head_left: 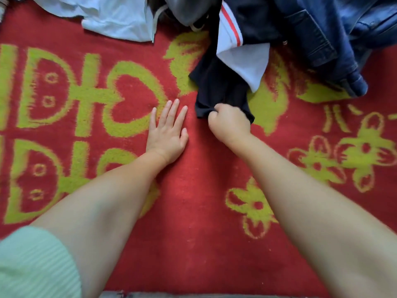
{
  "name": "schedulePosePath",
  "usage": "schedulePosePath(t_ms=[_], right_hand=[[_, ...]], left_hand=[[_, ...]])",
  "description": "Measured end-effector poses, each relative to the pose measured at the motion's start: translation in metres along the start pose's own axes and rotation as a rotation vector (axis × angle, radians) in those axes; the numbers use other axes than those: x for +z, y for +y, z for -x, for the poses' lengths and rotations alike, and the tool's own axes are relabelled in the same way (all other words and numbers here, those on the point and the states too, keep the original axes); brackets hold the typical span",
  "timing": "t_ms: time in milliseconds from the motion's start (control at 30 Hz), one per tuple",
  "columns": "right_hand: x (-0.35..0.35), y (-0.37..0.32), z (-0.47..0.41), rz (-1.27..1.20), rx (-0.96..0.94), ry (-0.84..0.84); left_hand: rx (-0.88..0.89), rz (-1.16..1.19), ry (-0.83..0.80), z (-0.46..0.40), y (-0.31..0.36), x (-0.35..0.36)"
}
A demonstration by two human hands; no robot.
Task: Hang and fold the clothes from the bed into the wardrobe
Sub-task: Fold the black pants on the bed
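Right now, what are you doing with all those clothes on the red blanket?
A person is sorting a heap of clothes on a red and yellow blanket. Their right hand grips the end of a dark navy garment that has a white panel with red stripes, which trails out of the pile. Their left hand rests flat and open on the blanket beside it. A white shirt and blue jeans lie at the far edge, not yet folded or hung.

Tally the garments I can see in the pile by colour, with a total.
White: 1, white garment
Grey: 1, grey garment
Dark navy with white and red stripes: 1, navy garment
Blue denim: 1, denim garment
Total: 4
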State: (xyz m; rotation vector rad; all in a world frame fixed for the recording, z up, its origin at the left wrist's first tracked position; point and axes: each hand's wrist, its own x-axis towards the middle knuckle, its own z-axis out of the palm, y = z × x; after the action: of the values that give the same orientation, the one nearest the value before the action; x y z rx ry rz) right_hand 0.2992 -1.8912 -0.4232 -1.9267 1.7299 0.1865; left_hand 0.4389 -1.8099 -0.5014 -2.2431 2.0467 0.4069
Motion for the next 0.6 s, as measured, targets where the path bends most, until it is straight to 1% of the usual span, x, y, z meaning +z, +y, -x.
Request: schedulePosePath(t_ms=[67, 167, 233, 300, 333, 367, 400, 467, 500, 533, 600], right_hand=[[0.007, 0.002, 0.037, -0.065, 0.041, -0.088], [0.021, 0.012, 0.092, -0.141, 0.085, -0.293], [0.025, 0.019, 0.13, -0.206, 0.118, -0.446], [0.026, 0.023, 0.17, -0.344, 0.173, -0.572], [0.026, 0.022, 0.189, -0.408, 0.185, -0.606], [0.025, 0.019, 0.206, -0.472, 0.194, -0.628], [0.023, 0.016, 0.224, -0.559, 0.217, -0.627], [0.016, 0.012, 0.253, -0.834, 0.348, -0.594], [0.01, 0.012, 0.265, -0.967, 0.398, -0.59], [0.003, 0.013, 0.275, -1.088, 0.425, -0.615], [-0.015, 0.014, 0.295, -1.295, 0.426, -0.714]], left_hand=[[0.008, 0.041, -0.061, 0.002, 0.0, -0.012], [-0.019, 0.188, -0.197, 0.01, 0.002, -0.035], [-0.084, 0.408, -0.305, 0.029, 0.011, -0.054], [-0.182, 0.765, -0.402, 0.068, 0.027, -0.069], [-0.248, 0.917, -0.468, 0.091, 0.037, -0.076], [-0.291, 1.005, -0.524, 0.114, 0.046, -0.081], [-0.308, 1.035, -0.557, 0.138, 0.053, -0.082], [-0.36, 1.059, -0.573, 0.177, 0.062, -0.083], [-0.427, 1.108, -0.589, 0.192, 0.065, -0.085], [-0.538, 1.201, -0.61, 0.204, 0.067, -0.09], [-0.771, 1.42, -0.639, 0.222, 0.069, -0.106]])
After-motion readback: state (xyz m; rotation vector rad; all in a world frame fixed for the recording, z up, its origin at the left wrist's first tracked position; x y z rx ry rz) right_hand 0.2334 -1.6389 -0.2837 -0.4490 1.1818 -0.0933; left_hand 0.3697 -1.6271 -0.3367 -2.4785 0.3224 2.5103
